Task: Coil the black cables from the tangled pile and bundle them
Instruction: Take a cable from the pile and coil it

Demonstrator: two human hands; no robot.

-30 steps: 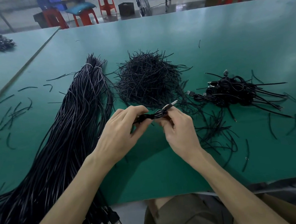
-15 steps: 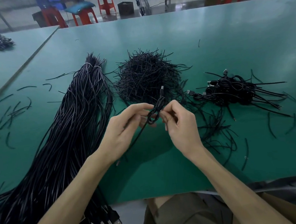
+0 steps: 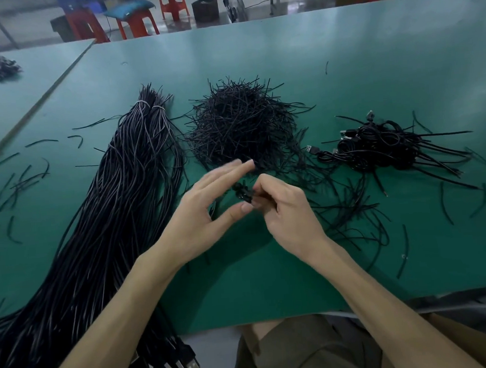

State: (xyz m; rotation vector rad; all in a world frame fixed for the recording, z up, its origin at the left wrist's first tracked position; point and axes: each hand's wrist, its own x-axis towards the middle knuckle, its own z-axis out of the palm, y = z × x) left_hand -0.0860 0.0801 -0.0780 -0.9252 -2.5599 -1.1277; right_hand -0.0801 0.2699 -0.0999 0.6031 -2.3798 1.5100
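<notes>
**wirefan:** so the coiled cable [image 3: 243,193] is being held up off the table [image 3: 399,58], right between the two hands, just in front of the pile of ties [image 3: 243,126]. The right hand [image 3: 288,209] is pinching it with curled fingertips. Any tips for tying it off?

**benchguy:** I'd be squeezing the loops flat with that right hand so nothing's springing out, then wrapping a tie around the middle. The left hand [image 3: 206,215] is hanging open with its fingers straight and fanned, thumb just beside the coil. Can't tell if it's touching.

**wirefan:** which way is it pointing?

**benchguy:** it's blurry, but the long side seems to be running far-left to near-right, tilted. Can't tell where the plug's facing. The bundled cables [image 3: 383,148] are lying well off to the right, and the long loose cables [image 3: 108,210] on the left.
</notes>
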